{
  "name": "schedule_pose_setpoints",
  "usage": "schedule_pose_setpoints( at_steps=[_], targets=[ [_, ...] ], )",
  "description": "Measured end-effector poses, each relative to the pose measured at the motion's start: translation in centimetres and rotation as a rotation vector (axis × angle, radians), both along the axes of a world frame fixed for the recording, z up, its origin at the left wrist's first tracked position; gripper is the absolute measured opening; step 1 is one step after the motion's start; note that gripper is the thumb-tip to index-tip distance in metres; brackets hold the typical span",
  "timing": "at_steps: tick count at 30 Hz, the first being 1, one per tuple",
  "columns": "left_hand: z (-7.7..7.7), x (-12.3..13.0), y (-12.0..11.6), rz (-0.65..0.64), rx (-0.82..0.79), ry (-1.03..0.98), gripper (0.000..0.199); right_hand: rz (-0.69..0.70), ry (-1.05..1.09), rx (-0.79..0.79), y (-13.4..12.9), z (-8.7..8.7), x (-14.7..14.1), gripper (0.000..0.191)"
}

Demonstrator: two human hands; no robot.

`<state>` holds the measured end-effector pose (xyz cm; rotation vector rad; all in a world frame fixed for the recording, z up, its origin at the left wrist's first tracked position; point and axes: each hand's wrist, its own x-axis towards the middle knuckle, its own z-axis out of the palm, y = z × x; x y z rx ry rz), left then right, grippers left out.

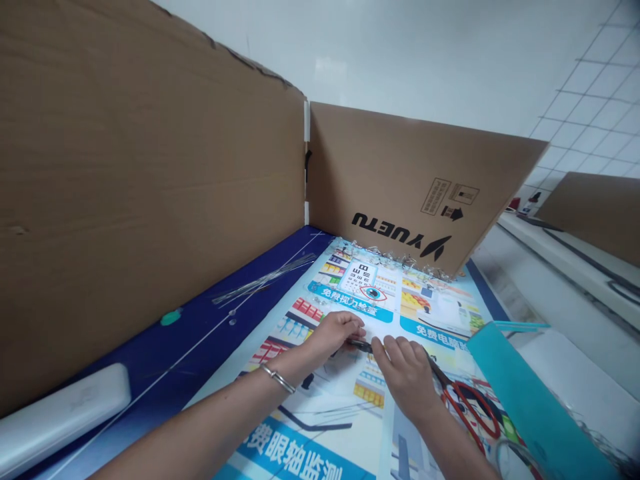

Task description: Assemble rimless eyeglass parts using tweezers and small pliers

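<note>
My left hand (pixel 341 331), with a silver bracelet (pixel 277 379) on its wrist, is closed in a pinch over the printed poster (pixel 373 330). What sits between its fingertips is too small to make out. Close by on the right, my right hand (pixel 406 373) is closed round a thin dark tool (pixel 361 345), whose tip points toward my left fingers. Red-handled scissors (pixel 470 407) lie just right of my right hand, their blades partly hidden behind it.
Cardboard panels (pixel 150 167) stand at the left and back (pixel 400 180). Small clear pieces (pixel 395 257) line the back panel's foot. Thin clear strips (pixel 265 279) and a white case (pixel 70 420) lie left. A teal box (pixel 535 400) is at the right.
</note>
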<state>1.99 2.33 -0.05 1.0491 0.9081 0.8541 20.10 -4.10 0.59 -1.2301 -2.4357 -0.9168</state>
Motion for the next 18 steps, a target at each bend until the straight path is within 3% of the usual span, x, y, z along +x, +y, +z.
schedule_pose_setpoints(
  at_steps=[18],
  targets=[
    [0.09,0.25,-0.26,-0.030,-0.002,0.017,0.024,0.040,-0.009,-0.023,0.04,0.41,-0.24,0.028]
  ],
)
